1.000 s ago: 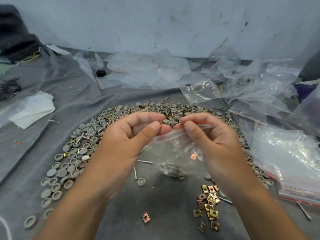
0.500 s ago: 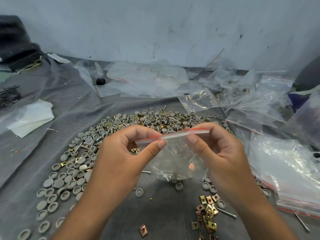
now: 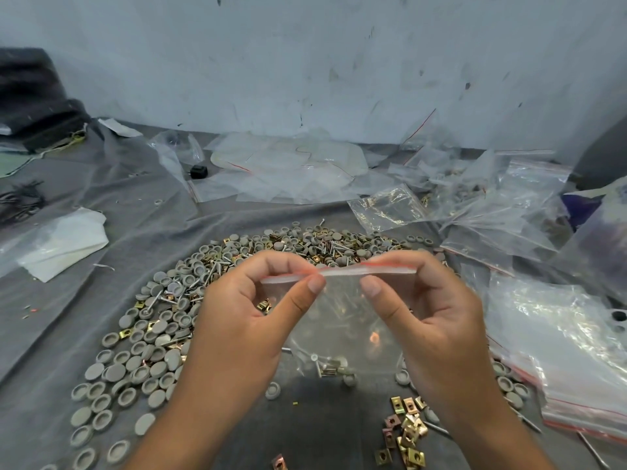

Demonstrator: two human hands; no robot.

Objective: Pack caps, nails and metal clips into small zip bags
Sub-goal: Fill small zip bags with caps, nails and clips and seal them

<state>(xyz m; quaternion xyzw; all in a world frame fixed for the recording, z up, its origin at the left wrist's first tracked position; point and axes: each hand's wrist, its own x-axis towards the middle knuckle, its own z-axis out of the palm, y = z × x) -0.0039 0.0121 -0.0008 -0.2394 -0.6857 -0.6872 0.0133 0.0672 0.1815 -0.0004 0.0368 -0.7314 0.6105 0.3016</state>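
Bag: your zip bag [image 3: 342,320] is now raised level before you, above the grey caps [image 3: 149,351]; a second ago it sagged lower.
Left hand [image 3: 244,320]: pinches the strip's left half.
Right hand [image 3: 431,313]: pinches the right half.
Change: thumbs have spread along the seal [image 3: 339,273].
Meaning: sealing probably under way; nails and caps inside.

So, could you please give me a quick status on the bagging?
Both hands, left and right, pinching small clear zip bag at red-striped top. Nails, caps inside. Nothing obstructing.
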